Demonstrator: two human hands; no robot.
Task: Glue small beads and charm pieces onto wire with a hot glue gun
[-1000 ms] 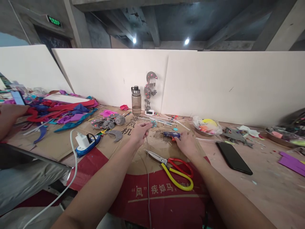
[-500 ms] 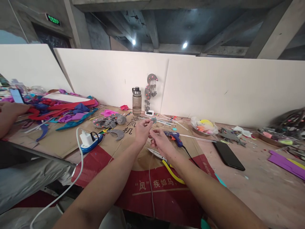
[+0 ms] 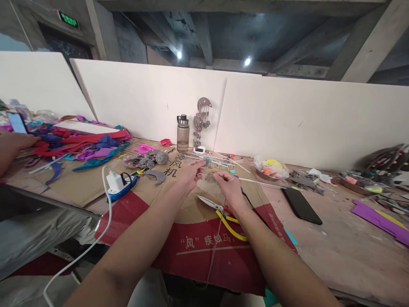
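Over the middle of the cardboard, my left hand (image 3: 193,174) pinches a small teal-grey flower-like piece (image 3: 207,161) at its fingertips. My right hand (image 3: 228,183), a little to the right, has its fingers pressed together on a thin grey cord (image 3: 217,238), which hangs down toward the front edge. Scissors (image 3: 209,203) with yellow and red handle parts lie below the hands, partly behind the right wrist. A grey felt crescent (image 3: 157,175) rests to the left. The glue gun is mostly hidden behind my right hand.
A bottle (image 3: 182,134) and small clock (image 3: 199,150) stand near the white board. A power strip (image 3: 123,187) is left, a black phone (image 3: 302,205) right. Another person's hand (image 3: 14,143) is at the far left, beside colourful felt (image 3: 96,143).
My hands have moved apart, the right one going right. The cord's upper part has swung right with it, and the teal-grey piece shows more fully. The view has shifted slightly.
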